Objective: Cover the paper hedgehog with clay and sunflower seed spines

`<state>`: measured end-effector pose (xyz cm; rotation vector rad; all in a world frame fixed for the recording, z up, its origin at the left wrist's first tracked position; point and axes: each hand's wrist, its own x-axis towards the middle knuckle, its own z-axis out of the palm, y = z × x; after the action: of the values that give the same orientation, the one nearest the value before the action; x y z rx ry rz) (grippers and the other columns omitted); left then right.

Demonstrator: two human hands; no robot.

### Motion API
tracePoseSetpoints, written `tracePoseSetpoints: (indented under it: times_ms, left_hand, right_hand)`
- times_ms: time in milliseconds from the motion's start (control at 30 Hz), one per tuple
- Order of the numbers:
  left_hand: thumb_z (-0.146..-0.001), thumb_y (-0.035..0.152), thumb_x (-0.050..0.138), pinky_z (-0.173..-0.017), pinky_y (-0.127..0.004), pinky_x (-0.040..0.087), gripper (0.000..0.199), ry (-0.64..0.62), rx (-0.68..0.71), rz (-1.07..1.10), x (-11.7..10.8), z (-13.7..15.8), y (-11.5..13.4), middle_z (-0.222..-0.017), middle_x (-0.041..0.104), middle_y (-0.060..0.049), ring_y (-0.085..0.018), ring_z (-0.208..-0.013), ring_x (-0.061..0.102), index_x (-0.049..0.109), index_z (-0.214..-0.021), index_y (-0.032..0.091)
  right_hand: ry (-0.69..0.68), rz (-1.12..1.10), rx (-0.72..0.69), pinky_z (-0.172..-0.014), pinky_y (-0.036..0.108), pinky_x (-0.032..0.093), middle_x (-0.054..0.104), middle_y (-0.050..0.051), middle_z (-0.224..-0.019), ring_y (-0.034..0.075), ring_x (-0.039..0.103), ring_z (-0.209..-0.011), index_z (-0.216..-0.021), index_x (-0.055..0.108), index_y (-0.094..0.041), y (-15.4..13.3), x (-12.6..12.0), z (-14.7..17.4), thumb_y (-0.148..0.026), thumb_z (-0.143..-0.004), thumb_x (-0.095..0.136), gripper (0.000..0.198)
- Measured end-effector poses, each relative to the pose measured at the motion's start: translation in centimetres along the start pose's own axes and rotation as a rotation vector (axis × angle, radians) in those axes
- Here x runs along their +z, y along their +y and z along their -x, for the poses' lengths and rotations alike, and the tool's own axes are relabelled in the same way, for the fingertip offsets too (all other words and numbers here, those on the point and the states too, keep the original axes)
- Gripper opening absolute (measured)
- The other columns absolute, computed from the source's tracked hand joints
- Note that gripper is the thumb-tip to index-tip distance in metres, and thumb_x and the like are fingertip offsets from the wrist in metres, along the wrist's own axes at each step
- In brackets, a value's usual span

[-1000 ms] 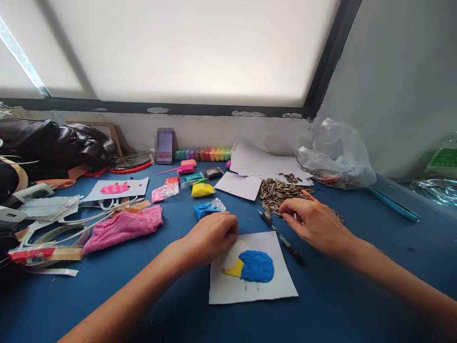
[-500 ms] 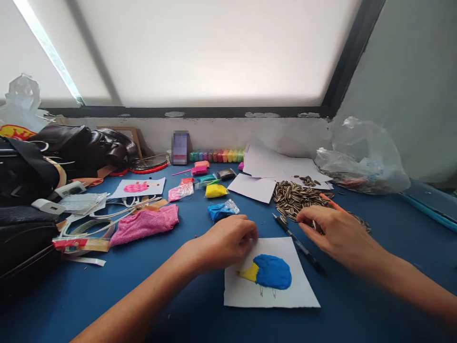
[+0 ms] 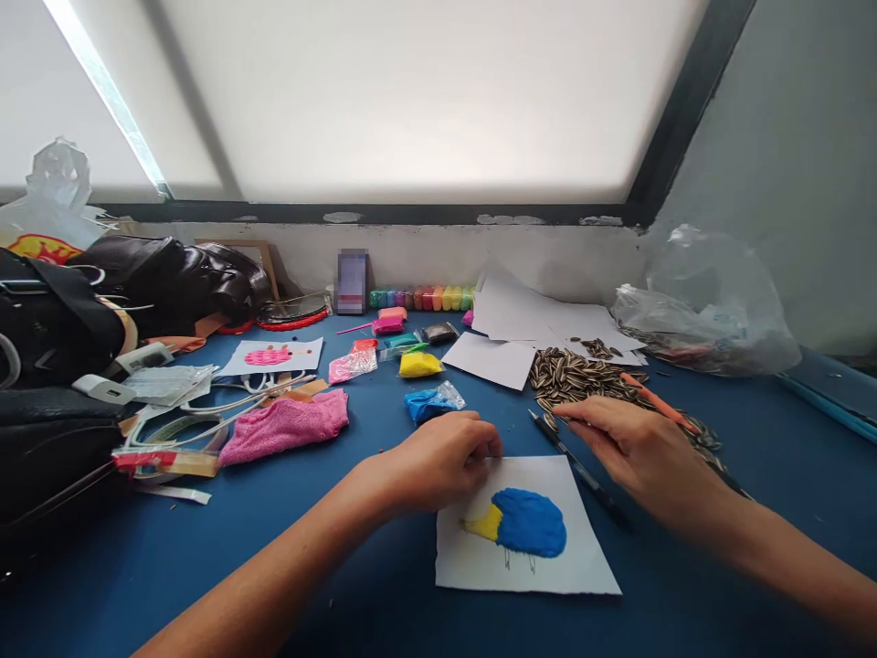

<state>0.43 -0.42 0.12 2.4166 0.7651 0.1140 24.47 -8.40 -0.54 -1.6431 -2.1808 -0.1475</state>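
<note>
My left hand (image 3: 445, 461) rests at the upper left edge of a white sheet of paper (image 3: 582, 557), its fingers curled in; anything inside them is hidden. On that sheet lies a flat blue clay shape (image 3: 531, 523) with a yellow clay point (image 3: 485, 524) at its left and pencilled legs below. My right hand (image 3: 637, 448) hovers at the near side of a pile of striped sunflower seeds (image 3: 575, 375), thumb and fingers pinched together. What sits at its fingertips is too small to make out. Between the hands a black pen (image 3: 579, 468) lies slanted beside the sheet.
Bags of yellow (image 3: 419, 366) and blue clay (image 3: 431, 402) lie beyond my left hand. A pink cloth (image 3: 286, 427), cables and black bags (image 3: 55, 320) crowd the left. Orange-handled scissors (image 3: 658, 402) lie across the seeds. Blank paper (image 3: 490, 358) is behind.
My right hand has moved a little left, from the seeds toward the pen's tip. My left hand stays at the sheet's edge. The whole view has shifted slightly.
</note>
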Motion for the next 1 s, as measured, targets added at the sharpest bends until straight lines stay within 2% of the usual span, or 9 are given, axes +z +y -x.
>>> tracePoseSetpoints:
  times_ms: [100,267,500,733,1000]
  left_hand:
    - [-0.083,0.009,0.053,-0.075,-0.026,0.044,0.025,0.016,0.002,0.000,0.0,0.0,0.0,-0.096,0.063,-0.004,-0.016,-0.089,0.057,0.065,-0.103,0.017]
    - [-0.082,0.008,0.052,-0.075,-0.026,0.045,0.027,-0.008,-0.001,-0.021,0.0,0.0,0.3,-0.097,0.063,-0.005,-0.016,-0.088,0.058,0.068,-0.102,0.018]
    - [-0.080,0.006,0.052,-0.077,-0.027,0.046,0.034,-0.019,0.026,-0.024,-0.2,0.0,0.1,-0.098,0.064,-0.006,-0.018,-0.090,0.058,0.069,-0.107,0.017]
    - [-0.077,0.007,0.055,-0.080,-0.027,0.046,0.036,-0.056,0.038,0.015,-0.4,0.2,-0.4,-0.103,0.062,-0.006,-0.018,-0.094,0.058,0.068,-0.109,0.018]
    - [-0.079,0.008,0.053,-0.079,-0.027,0.046,0.036,-0.046,0.065,0.008,-0.4,0.2,-0.4,-0.103,0.060,-0.006,-0.017,-0.092,0.058,0.067,-0.110,0.018]
  right_hand:
    - [0.050,-0.080,-0.054,-0.082,0.033,0.058,0.074,0.009,-0.106,0.021,0.070,-0.098,-0.121,0.065,-0.019,-1.5,-0.2,0.3,-0.023,-0.097,0.043,0.032]
    - [0.001,-0.176,0.007,-0.066,0.030,0.057,0.074,0.006,-0.087,0.018,0.070,-0.078,-0.096,0.067,-0.020,-3.0,-0.5,0.4,-0.021,-0.094,0.051,0.016]
    - [-0.109,-0.375,-0.053,-0.071,0.027,0.056,0.075,0.004,-0.092,0.016,0.070,-0.084,-0.098,0.072,-0.024,-4.2,-0.2,0.6,-0.017,-0.093,0.052,0.022]
    - [-0.112,-0.369,-0.110,-0.065,0.024,0.052,0.069,0.002,-0.080,0.014,0.065,-0.073,-0.085,0.068,-0.023,-5.1,1.1,1.0,-0.014,-0.091,0.055,0.017]
    - [-0.078,-0.366,-0.176,-0.067,0.026,0.053,0.070,0.004,-0.087,0.015,0.065,-0.077,-0.097,0.069,-0.023,-5.5,1.8,0.9,-0.015,-0.097,0.046,0.024]
